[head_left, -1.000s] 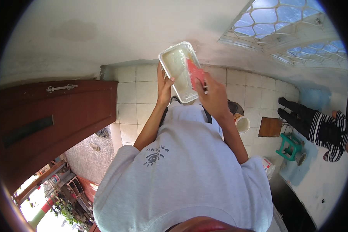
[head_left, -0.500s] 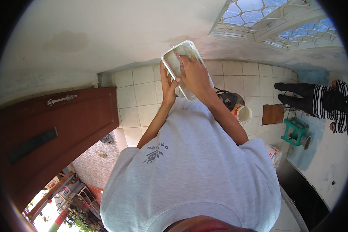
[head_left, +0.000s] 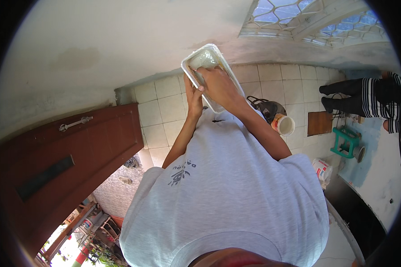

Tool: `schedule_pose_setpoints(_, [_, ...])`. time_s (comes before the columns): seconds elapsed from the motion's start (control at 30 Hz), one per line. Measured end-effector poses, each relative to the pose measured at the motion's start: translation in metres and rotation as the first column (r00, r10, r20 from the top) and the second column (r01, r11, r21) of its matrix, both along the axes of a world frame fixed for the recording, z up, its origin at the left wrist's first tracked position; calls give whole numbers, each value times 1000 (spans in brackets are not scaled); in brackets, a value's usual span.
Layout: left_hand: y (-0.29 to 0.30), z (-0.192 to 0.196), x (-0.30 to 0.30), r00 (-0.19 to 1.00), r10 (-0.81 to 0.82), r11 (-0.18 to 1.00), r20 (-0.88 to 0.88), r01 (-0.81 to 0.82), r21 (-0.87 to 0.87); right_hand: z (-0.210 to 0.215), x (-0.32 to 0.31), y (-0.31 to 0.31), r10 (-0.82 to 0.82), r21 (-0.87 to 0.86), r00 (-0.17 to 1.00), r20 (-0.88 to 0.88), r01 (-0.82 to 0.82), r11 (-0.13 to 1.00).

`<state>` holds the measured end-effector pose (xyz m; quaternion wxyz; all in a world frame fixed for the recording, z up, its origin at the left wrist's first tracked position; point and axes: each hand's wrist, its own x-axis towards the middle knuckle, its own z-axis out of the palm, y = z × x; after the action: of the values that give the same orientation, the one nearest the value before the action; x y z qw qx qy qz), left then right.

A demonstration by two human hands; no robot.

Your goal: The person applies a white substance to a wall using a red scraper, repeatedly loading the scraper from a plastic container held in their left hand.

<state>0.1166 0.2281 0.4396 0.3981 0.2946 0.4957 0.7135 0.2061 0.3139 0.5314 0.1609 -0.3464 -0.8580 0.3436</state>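
A white rectangular tray (head_left: 198, 53) with a smeared rim is held in front of my chest, close to the wall. Wet, pale paste (head_left: 208, 58) glistens inside it. My left hand (head_left: 194, 99) grips the tray's left side, thumb over the rim and fingers underneath. Reaching into the tray, my right hand (head_left: 217, 86) has its fingers bent low over the paste. Whatever those fingers hold is hidden under the hand.
A plastered wall (head_left: 98, 40) with grilled windows (head_left: 280, 11) stands ahead. A brown door (head_left: 49, 155) is at left. To the right are a dark bag (head_left: 271, 110), a bucket (head_left: 285, 125), a brown board (head_left: 320, 123), a green stool (head_left: 345, 141) and another person (head_left: 372, 95).
My right hand has shifted slightly left within the tray, and its fingers are more curled. A reddish strip seen by its fingers earlier is now out of sight. The whole view has shifted a little.
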Motion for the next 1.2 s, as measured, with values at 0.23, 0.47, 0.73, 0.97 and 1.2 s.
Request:
schedule_pose_setpoints(0.23, [6, -7, -11, 999, 29, 1000, 34, -29, -3, -3, 9, -1, 8, -113, 999, 32, -4, 994])
schedule_pose_setpoints(0.47, [10, -7, -11, 1000, 17, 1000, -21, -17, 2, -11, -1, 8, -44, -80, 999, 30, 46, 996])
schedule_pose_setpoints(0.73, [15, -2, -10, 995, 1, 1000, -102, -2, -8, -18, -7, 14, -143, -185, 978, -153, 114, 976])
schedule_pose_setpoints(0.97, [17, -23, -26, 999, 4, 1000, -45, -4, -12, -34, -6, 21, -149, -268, 975, -162, 102, 958])
schedule_pose_setpoints(1.2, [21, -18, -38, 997, 74, 997, -18, -75, -32, -2, 1, 16, -103, -205, 981, -166, 67, 976])
